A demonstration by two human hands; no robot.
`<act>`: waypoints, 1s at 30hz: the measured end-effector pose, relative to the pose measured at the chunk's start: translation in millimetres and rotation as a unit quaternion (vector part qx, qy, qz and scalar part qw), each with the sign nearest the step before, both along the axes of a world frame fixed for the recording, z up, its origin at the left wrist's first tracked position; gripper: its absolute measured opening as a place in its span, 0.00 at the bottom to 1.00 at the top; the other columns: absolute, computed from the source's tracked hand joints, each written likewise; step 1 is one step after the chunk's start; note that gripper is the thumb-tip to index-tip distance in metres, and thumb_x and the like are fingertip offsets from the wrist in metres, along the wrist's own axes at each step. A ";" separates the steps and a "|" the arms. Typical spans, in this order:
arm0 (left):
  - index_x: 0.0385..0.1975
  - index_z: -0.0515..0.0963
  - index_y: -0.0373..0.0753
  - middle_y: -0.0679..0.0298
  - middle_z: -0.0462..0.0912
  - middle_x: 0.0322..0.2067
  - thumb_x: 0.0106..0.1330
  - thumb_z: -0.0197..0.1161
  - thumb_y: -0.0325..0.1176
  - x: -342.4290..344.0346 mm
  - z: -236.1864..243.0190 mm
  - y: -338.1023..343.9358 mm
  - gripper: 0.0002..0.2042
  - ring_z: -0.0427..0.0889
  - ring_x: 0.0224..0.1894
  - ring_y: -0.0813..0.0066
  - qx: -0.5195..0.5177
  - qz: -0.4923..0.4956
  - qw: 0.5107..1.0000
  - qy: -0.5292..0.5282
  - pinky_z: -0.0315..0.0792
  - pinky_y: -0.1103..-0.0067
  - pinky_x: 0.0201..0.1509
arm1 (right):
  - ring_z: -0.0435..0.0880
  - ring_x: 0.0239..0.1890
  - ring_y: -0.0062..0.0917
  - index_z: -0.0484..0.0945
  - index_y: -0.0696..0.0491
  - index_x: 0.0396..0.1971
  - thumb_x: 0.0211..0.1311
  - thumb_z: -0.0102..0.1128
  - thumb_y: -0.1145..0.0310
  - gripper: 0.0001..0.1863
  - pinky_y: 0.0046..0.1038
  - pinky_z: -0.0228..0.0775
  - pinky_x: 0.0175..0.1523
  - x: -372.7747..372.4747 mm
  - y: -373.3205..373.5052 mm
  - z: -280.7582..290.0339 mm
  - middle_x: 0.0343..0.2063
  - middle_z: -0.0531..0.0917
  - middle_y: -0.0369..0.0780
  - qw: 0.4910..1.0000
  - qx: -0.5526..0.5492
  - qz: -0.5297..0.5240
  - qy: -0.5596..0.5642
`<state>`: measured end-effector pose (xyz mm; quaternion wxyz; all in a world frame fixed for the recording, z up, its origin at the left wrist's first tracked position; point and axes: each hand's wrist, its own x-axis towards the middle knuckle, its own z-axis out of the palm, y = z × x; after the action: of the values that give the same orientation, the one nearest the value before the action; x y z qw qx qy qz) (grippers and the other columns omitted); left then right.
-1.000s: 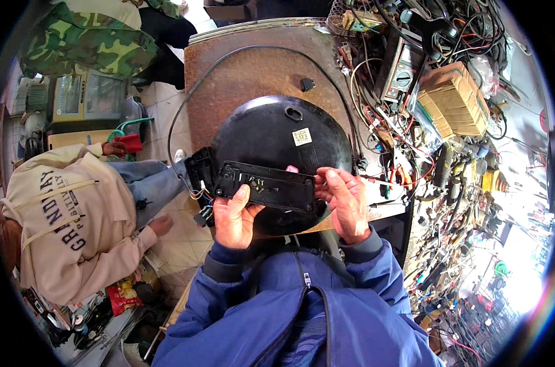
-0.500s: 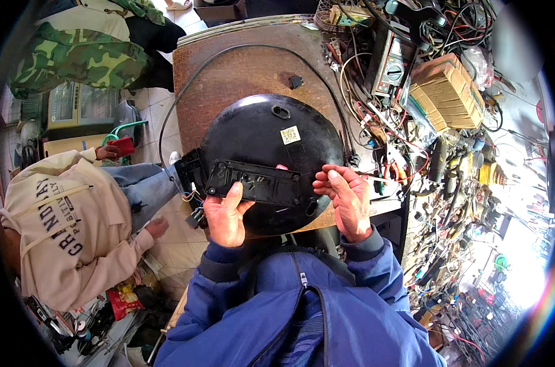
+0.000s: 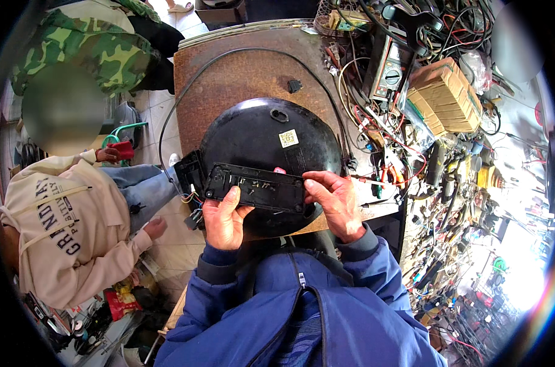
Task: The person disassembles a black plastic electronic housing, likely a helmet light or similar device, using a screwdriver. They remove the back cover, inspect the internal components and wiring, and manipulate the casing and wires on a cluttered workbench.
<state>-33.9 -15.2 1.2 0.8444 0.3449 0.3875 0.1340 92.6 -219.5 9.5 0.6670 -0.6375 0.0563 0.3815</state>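
Observation:
My left hand (image 3: pixel 224 224) grips the near left edge of a black rectangular plastic cover (image 3: pixel 270 194), thumb on top. The cover is held with its ribbed inner side up, and small pale bits lie in it. My right hand (image 3: pixel 335 205) is closed at the cover's right end, thumb and fingertips on its corner. Whether a small part is also between those fingers is hidden. Beneath lies a large round black shell (image 3: pixel 241 131) with a pale square sticker (image 3: pixel 288 139) and oval openings. At its left sits a black box-like part (image 3: pixel 191 173) with loose coloured wires (image 3: pixel 191 198).
On the brown table (image 3: pixel 228 76), a black cable (image 3: pixel 225 56) loops around the shell, near a small black switch-like part (image 3: pixel 294 85). At right are a multimeter (image 3: pixel 392 76), a cardboard box (image 3: pixel 444 98), pliers (image 3: pixel 392 174) and heaped tools. A person in a beige hoodie (image 3: pixel 63 229) is at left.
My right hand has moved left from beside the cover, and its fingertips now meet the cover's right end. My left hand keeps its hold on the cover.

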 end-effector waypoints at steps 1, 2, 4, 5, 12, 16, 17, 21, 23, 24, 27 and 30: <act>0.56 0.77 0.37 0.58 0.87 0.48 0.74 0.60 0.26 -0.1 -0.2 0.1 0.13 0.89 0.45 0.64 -0.004 -0.001 1.000 -0.003 0.89 0.68 0.45 | 0.84 0.37 0.18 0.81 0.63 0.52 0.72 0.64 0.66 0.17 0.23 0.78 0.44 0.5 1.8 0.5 0.37 0.87 0.39 1.000 -0.012 0.019 -0.009; 0.56 0.77 0.37 0.57 0.87 0.48 0.74 0.60 0.26 0.8 0.1 -0.6 0.13 0.89 0.45 0.64 0.000 -0.004 1.000 -0.006 0.89 0.68 0.45 | 0.81 0.34 0.16 0.84 0.61 0.49 0.70 0.65 0.65 0.16 0.22 0.76 0.41 -0.2 5.6 2.2 0.34 0.87 0.36 1.000 -0.008 0.009 -0.009; 0.56 0.77 0.37 0.57 0.87 0.48 0.74 0.60 0.26 5.6 2.9 -3.0 0.13 0.89 0.45 0.64 0.008 -0.007 1.000 -0.015 0.89 0.68 0.45 | 0.81 0.33 0.15 0.84 0.60 0.49 0.69 0.66 0.64 0.17 0.22 0.75 0.40 4.8 3.1 12.1 0.33 0.87 0.36 0.990 -0.098 0.060 -0.085; 0.56 0.78 0.37 0.56 0.87 0.48 0.74 0.60 0.25 8.9 14.6 1.3 0.13 0.89 0.45 0.63 0.009 0.006 1.000 -0.013 0.89 0.66 0.44 | 0.81 0.32 0.15 0.85 0.60 0.49 0.68 0.67 0.64 0.17 0.22 0.75 0.39 9.2 14.7 16.1 0.32 0.87 0.35 0.980 -0.119 0.092 -0.127; 0.56 0.80 0.41 0.66 0.86 0.49 0.74 0.64 0.31 0.0 6.4 0.4 0.13 0.87 0.48 0.74 -0.019 -0.028 0.999 0.029 0.85 0.74 0.47 | 0.83 0.29 0.19 0.85 0.65 0.46 0.62 0.66 0.68 0.18 0.24 0.76 0.37 3.0 7.7 2.9 0.31 0.88 0.41 0.978 -0.127 0.074 -0.145; 0.56 0.81 0.42 0.69 0.86 0.49 0.74 0.65 0.31 -6.9 -2.2 -2.1 0.13 0.86 0.46 0.79 -0.031 -0.007 0.999 0.000 0.84 0.79 0.45 | 0.82 0.27 0.21 0.84 0.68 0.45 0.64 0.63 0.70 0.16 0.24 0.75 0.33 1.8 13.9 6.9 0.29 0.87 0.41 0.977 -0.129 0.081 -0.148; 0.56 0.81 0.42 0.70 0.86 0.48 0.74 0.65 0.31 -8.2 -5.7 -4.0 0.13 0.86 0.46 0.80 -0.030 -0.008 1.000 0.005 0.83 0.80 0.44 | 0.83 0.27 0.22 0.84 0.68 0.45 0.64 0.63 0.70 0.16 0.24 0.75 0.33 2.2 13.1 6.7 0.28 0.87 0.41 0.976 -0.140 0.086 -0.140; 0.60 0.77 0.39 0.66 0.85 0.51 0.74 0.64 0.31 -10.6 -19.1 -7.2 0.17 0.84 0.50 0.75 -0.013 -0.010 1.000 0.000 0.83 0.74 0.50 | 0.83 0.24 0.22 0.83 0.68 0.45 0.62 0.71 0.58 0.25 0.24 0.77 0.29 4.3 2.5 -20.7 0.27 0.85 0.41 0.982 -0.090 0.064 -0.154; 0.60 0.78 0.40 0.69 0.85 0.48 0.74 0.65 0.32 -9.8 -10.4 -1.5 0.17 0.84 0.47 0.79 -0.018 -0.027 0.999 0.011 0.82 0.76 0.48 | 0.83 0.24 0.22 0.83 0.68 0.45 0.63 0.71 0.58 0.25 0.23 0.77 0.28 4.3 -4.3 -32.9 0.28 0.85 0.41 0.983 -0.081 0.056 -0.153; 0.59 0.79 0.40 0.70 0.85 0.47 0.73 0.65 0.32 -10.1 -15.0 -1.0 0.16 0.83 0.46 0.80 -0.002 -0.033 0.999 0.014 0.81 0.77 0.47 | 0.83 0.24 0.22 0.83 0.68 0.46 0.65 0.69 0.59 0.24 0.23 0.77 0.27 8.0 -10.3 -41.6 0.29 0.86 0.41 0.980 -0.073 0.077 -0.171; 0.58 0.79 0.40 0.71 0.85 0.46 0.73 0.66 0.33 -12.1 -30.4 -7.4 0.16 0.82 0.43 0.82 0.019 -0.026 0.999 0.013 0.79 0.80 0.44 | 0.87 0.37 0.39 0.86 0.57 0.52 0.71 0.60 0.51 0.24 0.39 0.76 0.51 10.9 28.6 26.1 0.36 0.89 0.50 0.916 -0.229 0.228 -0.238; 0.57 0.80 0.39 0.72 0.85 0.44 0.73 0.66 0.33 -18.4 -35.3 -3.9 0.15 0.81 0.42 0.83 0.010 -0.030 0.999 0.014 0.78 0.80 0.44 | 0.87 0.36 0.36 0.86 0.58 0.50 0.72 0.59 0.52 0.23 0.36 0.76 0.44 5.5 38.9 34.6 0.35 0.88 0.51 0.895 -0.236 0.246 -0.287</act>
<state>-52.3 -19.1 -34.1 0.8388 0.3667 0.3877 0.1076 98.1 -180.6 44.0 0.3688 -0.8517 -0.2077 0.3090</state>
